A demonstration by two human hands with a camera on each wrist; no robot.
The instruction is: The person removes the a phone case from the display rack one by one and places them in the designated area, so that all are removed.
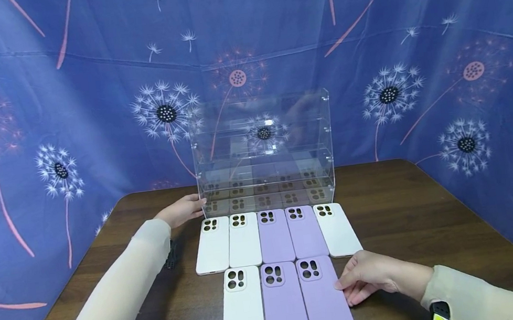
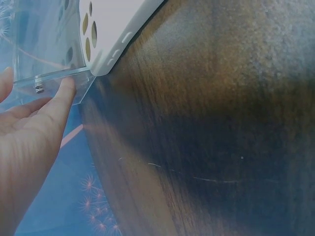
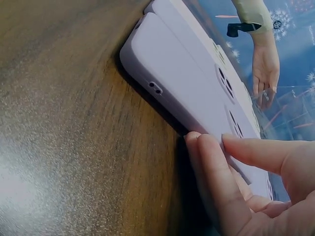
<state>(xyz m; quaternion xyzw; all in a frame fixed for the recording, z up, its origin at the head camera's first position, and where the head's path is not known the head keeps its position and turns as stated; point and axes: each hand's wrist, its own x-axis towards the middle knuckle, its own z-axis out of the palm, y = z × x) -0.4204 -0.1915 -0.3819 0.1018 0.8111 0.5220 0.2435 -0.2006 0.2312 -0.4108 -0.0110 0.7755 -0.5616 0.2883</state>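
Note:
My left hand (image 1: 182,211) reaches to the lower left side of a clear acrylic display rack (image 1: 263,160); in the left wrist view its straight fingers touch the rack's side panel (image 2: 56,83) near a metal screw. At the front right, my right hand (image 1: 369,275) pinches the right edge of a purple phone case (image 1: 328,299), thumb on top and fingers along the side. That case lies at the right end of the front row, beside another purple case (image 1: 285,310) and a white case (image 1: 242,314). All have camera cutouts at their far ends.
A back row of white and purple cases (image 1: 275,239) lies between the rack and the front row, with a white case (image 1: 341,232) at its right end. Everything stands on a dark wooden table (image 1: 414,205). Behind hangs a blue cloth (image 1: 268,11) with dandelion prints.

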